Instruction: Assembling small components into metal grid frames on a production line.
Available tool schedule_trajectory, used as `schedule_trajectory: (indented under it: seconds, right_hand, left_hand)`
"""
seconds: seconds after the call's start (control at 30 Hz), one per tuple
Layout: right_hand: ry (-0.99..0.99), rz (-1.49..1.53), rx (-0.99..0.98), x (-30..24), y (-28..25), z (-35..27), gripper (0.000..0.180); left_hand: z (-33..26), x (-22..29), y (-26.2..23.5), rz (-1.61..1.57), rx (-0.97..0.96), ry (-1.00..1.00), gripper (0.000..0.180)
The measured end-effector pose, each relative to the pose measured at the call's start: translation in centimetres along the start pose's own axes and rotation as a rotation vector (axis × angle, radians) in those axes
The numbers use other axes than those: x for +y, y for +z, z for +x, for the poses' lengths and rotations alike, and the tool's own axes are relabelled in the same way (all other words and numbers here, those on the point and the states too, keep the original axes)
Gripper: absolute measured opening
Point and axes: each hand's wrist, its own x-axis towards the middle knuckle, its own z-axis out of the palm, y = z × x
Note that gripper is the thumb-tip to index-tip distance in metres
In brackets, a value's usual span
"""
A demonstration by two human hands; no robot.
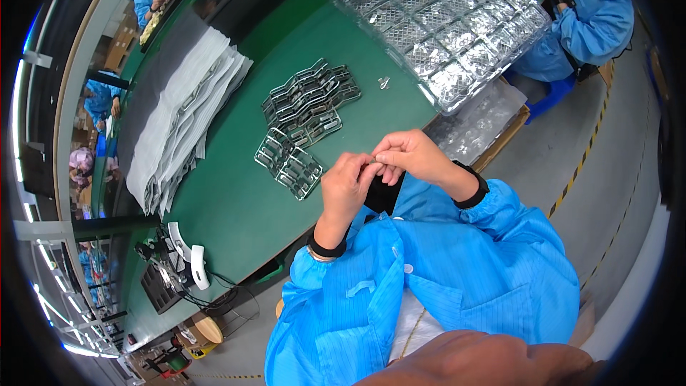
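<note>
My left hand (344, 184) and my right hand (413, 158) meet at the fingertips in front of my chest, just past the near edge of the green table (236, 204). Both are closed in a pinch. Whatever lies between the fingers is too small and too covered to name. Nearest to the left hand, two or so shiny chrome slotted frames (300, 174) lie on the table. Beyond these sits an overlapping pile of similar dark, chrome-edged frames (307, 96). A few tiny silvery pieces (384, 83) rest on the table to the right of the pile.
Clear plastic compartment trays (436, 21) cover the far right of the table. A lined box (477, 125) stands below them. Stacked white sheets (186, 114) lie at left, with a white device and cables (189, 261) nearer. A co-worker in blue (589, 25) sits at far right.
</note>
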Motion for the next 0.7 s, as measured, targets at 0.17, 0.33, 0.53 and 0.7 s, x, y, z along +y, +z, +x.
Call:
schedule_trajectory:
  seconds: [0.17,0.33,0.53,0.7]
  right_hand:
    - [-0.065,-0.091,0.062,-1.5,-1.6,-1.3,0.012]
    - [-0.327,-0.529,0.652,-6.1,-10.3,-3.1,0.013]
    - [-0.351,-1.106,0.887,-8.8,-19.3,-3.5,0.014]
    - [-0.263,-1.151,0.723,-7.6,-20.5,-2.7,0.015]
  left_hand:
    - [-0.2,0.3,-0.2,0.053,0.007,-0.021,0.022]
    - [-1.1,-0.8,-3.6,0.254,0.171,-0.210,0.018]
    - [-3.8,-3.8,-8.5,0.650,0.213,-0.531,0.025]
    - [-5.1,-4.7,-9.5,0.822,0.178,-0.654,0.040]
